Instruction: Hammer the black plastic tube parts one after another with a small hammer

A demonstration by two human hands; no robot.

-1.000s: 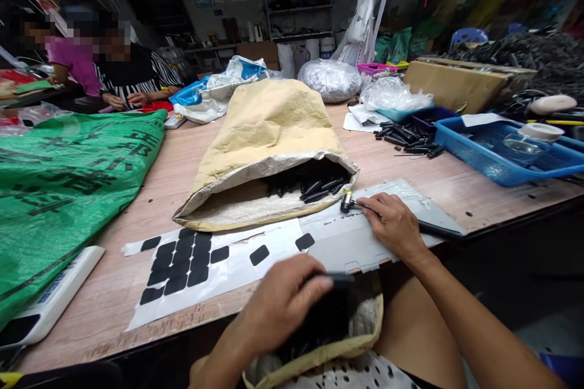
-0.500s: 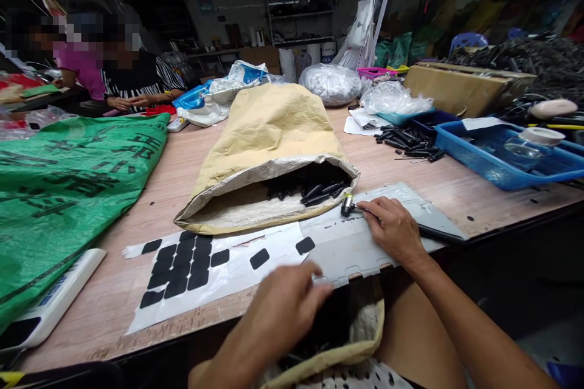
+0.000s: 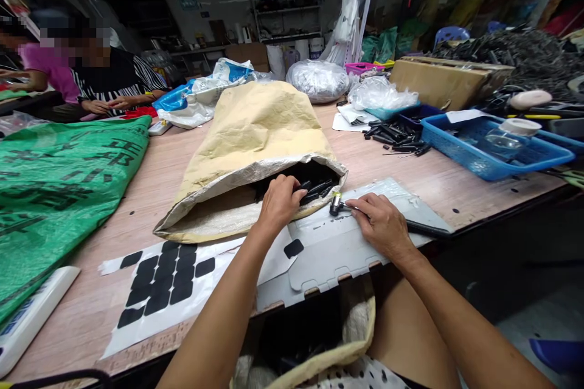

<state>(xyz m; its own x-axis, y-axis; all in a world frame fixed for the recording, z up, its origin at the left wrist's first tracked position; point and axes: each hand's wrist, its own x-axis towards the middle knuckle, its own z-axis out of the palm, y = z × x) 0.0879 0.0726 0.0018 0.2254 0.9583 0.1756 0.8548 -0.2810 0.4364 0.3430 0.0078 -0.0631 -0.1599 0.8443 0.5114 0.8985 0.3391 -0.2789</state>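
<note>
Reaching into the mouth of the yellow sack (image 3: 264,127): left hand (image 3: 280,199), fingers curled narrow at the black parts (image 3: 320,191); can't tell if it grips any. Parts sit inside, toward the opening's right end. Right hand (image 3: 383,225) is closed round the handle of the hammer (image 3: 336,204), head over the grey board (image 3: 322,258), near the sack mouth. Sticker sheet (image 3: 207,285) lies left of the board, lower sack (image 3: 328,364) open below the table edge.
</note>
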